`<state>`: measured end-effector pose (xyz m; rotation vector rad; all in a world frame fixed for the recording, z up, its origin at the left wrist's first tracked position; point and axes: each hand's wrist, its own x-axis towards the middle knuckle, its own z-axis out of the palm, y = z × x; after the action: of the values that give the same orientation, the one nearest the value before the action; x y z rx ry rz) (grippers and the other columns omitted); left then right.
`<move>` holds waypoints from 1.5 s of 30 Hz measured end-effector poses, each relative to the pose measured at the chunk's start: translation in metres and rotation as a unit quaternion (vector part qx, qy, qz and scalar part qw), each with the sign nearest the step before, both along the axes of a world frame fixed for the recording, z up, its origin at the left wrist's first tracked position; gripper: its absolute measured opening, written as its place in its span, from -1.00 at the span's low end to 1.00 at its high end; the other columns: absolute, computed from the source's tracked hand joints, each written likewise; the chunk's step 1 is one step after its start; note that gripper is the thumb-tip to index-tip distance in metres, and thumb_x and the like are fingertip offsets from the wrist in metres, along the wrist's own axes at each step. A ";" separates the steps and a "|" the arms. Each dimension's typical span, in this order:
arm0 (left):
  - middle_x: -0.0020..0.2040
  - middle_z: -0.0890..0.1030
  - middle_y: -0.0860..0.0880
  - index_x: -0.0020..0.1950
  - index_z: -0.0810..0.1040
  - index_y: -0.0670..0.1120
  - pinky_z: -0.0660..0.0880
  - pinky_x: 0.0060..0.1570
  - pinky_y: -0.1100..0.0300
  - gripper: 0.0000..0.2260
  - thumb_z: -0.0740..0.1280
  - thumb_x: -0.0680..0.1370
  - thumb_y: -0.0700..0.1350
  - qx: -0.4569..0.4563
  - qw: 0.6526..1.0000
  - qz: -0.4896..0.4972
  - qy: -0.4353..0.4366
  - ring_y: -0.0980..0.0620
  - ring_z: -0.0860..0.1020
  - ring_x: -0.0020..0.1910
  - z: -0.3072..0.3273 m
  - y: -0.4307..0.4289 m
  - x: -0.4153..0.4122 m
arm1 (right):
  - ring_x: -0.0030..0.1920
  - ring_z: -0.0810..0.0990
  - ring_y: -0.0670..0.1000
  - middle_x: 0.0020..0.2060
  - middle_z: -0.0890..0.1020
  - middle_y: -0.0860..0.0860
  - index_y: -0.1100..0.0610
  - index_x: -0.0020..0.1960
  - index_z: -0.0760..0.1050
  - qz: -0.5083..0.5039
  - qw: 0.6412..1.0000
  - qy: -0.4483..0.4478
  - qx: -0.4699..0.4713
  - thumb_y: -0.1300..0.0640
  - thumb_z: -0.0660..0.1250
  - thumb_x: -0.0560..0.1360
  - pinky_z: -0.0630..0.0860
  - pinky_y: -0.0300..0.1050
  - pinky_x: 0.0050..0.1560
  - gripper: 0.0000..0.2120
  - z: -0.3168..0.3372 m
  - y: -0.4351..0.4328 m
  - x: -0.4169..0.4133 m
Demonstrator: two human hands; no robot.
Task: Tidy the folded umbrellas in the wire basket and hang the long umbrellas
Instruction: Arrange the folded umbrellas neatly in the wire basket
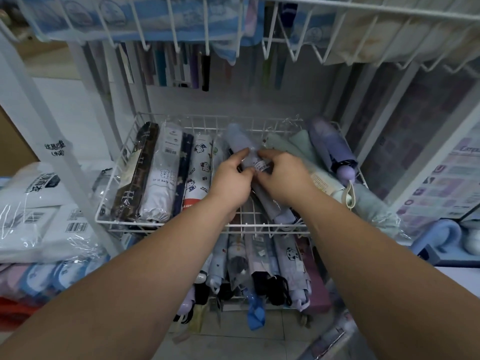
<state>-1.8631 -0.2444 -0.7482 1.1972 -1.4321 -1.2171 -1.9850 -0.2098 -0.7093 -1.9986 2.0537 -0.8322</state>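
L hand [231, 179] & R hand [284, 178] both grip lilac folded umbrella [240, 139], fingers curled round it. It sticks out beyond fingertips, over middle of wire basket [135, 224]; packed umbrellas [161, 175] lie left of L fingers.

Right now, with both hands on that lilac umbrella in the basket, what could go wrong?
1. The left hand and right hand only pinch the lilac umbrella through glossy wrap; it may slip.
2. The pale green umbrella overhangs the wire basket at its right front corner; a nudge could tip it out.
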 end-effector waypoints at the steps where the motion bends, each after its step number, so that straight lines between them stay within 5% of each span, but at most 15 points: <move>1: 0.38 0.57 -0.08 0.50 0.44 0.08 0.53 0.32 -0.02 -0.55 0.29 0.61 -0.17 -0.003 1.000 0.001 0.016 -0.03 0.59 0.26 0.001 0.000 0.002 | 0.16 0.63 0.16 0.17 0.68 0.11 0.06 0.35 0.55 0.007 1.000 -0.027 -0.013 0.02 0.41 0.53 0.53 -0.04 0.14 -0.60 0.001 0.001 0.002; 6: 0.43 0.52 -0.01 0.45 0.51 0.03 0.44 0.40 0.08 -0.58 0.24 0.62 -0.27 -0.073 0.997 0.016 0.023 0.04 0.53 0.34 0.025 -0.008 0.026 | 0.06 0.65 0.04 0.15 0.69 0.09 0.15 0.34 0.57 0.030 0.987 -0.136 -0.078 -0.02 0.44 0.54 0.50 -0.20 0.06 -0.57 0.011 -0.008 0.024; 10: 0.42 0.54 -0.03 0.44 0.53 -0.02 0.38 0.34 0.29 -0.61 0.25 0.62 -0.27 -0.121 0.981 0.042 -0.145 0.04 0.51 0.35 0.042 -0.017 0.068 | 0.09 0.62 0.07 0.20 0.66 0.15 0.22 0.35 0.53 0.048 0.980 -0.184 -0.058 0.06 0.38 0.59 0.44 -0.22 0.01 -0.61 0.009 -0.019 0.061; 14: 0.46 0.50 -0.12 0.48 0.49 -0.06 0.31 0.42 0.24 -0.57 0.25 0.61 -0.27 -0.173 0.932 0.024 -0.316 -0.07 0.47 0.43 0.045 -0.022 0.101 | 0.03 0.64 0.21 0.07 0.67 0.22 0.21 0.30 0.53 0.055 0.978 -0.195 -0.040 0.15 0.33 0.58 0.41 -0.17 -0.13 -0.69 -0.011 -0.032 0.097; 18: 0.43 0.53 -0.14 0.50 0.46 -0.04 0.35 0.29 0.18 -0.59 0.22 0.64 -0.18 -0.228 0.871 0.025 -0.434 -0.14 0.47 0.39 0.048 -0.019 0.121 | 0.04 0.62 0.19 0.08 0.64 0.20 0.15 0.30 0.51 0.055 0.980 -0.190 -0.020 0.11 0.29 0.59 0.53 -0.04 0.00 -0.70 -0.023 -0.037 0.120; 22: 0.25 0.64 -0.16 0.47 0.47 0.02 0.42 0.24 -0.02 -0.62 0.23 0.64 -0.06 -0.236 0.821 -0.003 -0.521 -0.25 0.48 0.30 0.037 -0.011 0.126 | -0.06 0.63 0.17 -0.02 0.67 0.18 0.14 0.14 0.58 0.045 0.984 -0.174 -0.008 0.14 0.33 0.55 0.39 -0.16 -0.17 -0.81 -0.030 -0.037 0.113; 28: 0.42 0.48 -0.12 0.38 0.50 -0.03 0.34 0.39 -0.15 -0.62 0.25 0.56 -0.08 -0.234 0.806 0.040 -0.543 -0.19 0.40 0.41 0.028 -0.019 0.124 | 0.16 0.60 0.19 0.17 0.65 0.20 0.16 0.29 0.57 0.087 0.989 -0.119 0.006 0.09 0.35 0.57 0.51 -0.04 0.14 -0.68 -0.024 -0.040 0.108; 31: 0.64 0.18 0.00 0.58 0.25 0.02 0.17 0.50 -0.21 -0.47 0.22 0.59 -0.11 -0.228 0.817 -0.005 -0.529 -0.06 0.20 0.59 0.024 -0.027 0.132 | 0.21 0.58 0.18 0.23 0.61 0.19 0.12 0.35 0.52 0.104 0.990 -0.092 0.030 0.05 0.29 0.61 0.50 -0.07 0.17 -0.66 -0.024 -0.044 0.115; 34: 0.64 0.18 0.05 0.61 0.22 0.05 0.14 0.51 -0.26 -0.48 0.16 0.63 -0.09 -0.226 0.803 -0.045 -0.549 -0.01 0.17 0.61 0.024 -0.035 0.136 | 0.22 0.56 0.19 0.24 0.58 0.19 0.10 0.37 0.50 0.117 0.989 -0.066 0.066 0.04 0.27 0.62 0.44 -0.14 0.10 -0.65 -0.023 -0.045 0.113; 37: 0.63 0.21 0.07 0.59 0.26 0.06 0.09 0.51 -0.31 -0.51 0.17 0.64 -0.09 -0.212 0.776 -0.060 -0.591 -0.02 0.17 0.60 0.035 -0.040 0.133 | 0.32 0.52 0.16 0.36 0.55 0.13 0.06 0.47 0.42 0.117 0.988 -0.057 0.085 0.07 0.25 0.63 0.45 -0.12 0.26 -0.59 -0.017 -0.036 0.101; 42: 0.31 0.52 -0.05 0.36 0.53 -0.03 0.31 0.39 -0.28 -0.61 0.22 0.54 -0.22 -0.261 0.759 -0.021 -0.597 -0.15 0.44 0.35 0.043 -0.028 0.115 | -0.18 0.55 0.14 -0.12 0.55 0.07 0.11 0.21 0.55 -0.055 0.989 0.128 0.052 0.10 0.32 0.54 0.48 -0.09 -0.21 -0.75 -0.012 -0.021 0.052; 45: 0.16 0.61 -0.08 0.20 0.61 -0.07 0.50 0.20 -0.10 -0.70 0.25 0.52 -0.21 -0.323 0.769 -0.013 -0.552 -0.19 0.56 0.16 0.036 -0.017 0.094 | -0.19 0.52 0.12 -0.14 0.57 0.08 0.12 0.16 0.57 -0.094 0.959 0.236 0.122 0.13 0.38 0.50 0.44 -0.09 -0.24 -0.76 -0.010 -0.009 0.035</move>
<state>-1.7690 -0.2610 -0.7125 1.3969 -2.4195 0.1978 -1.9501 -0.2193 -0.7189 -2.0261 2.4800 -0.1058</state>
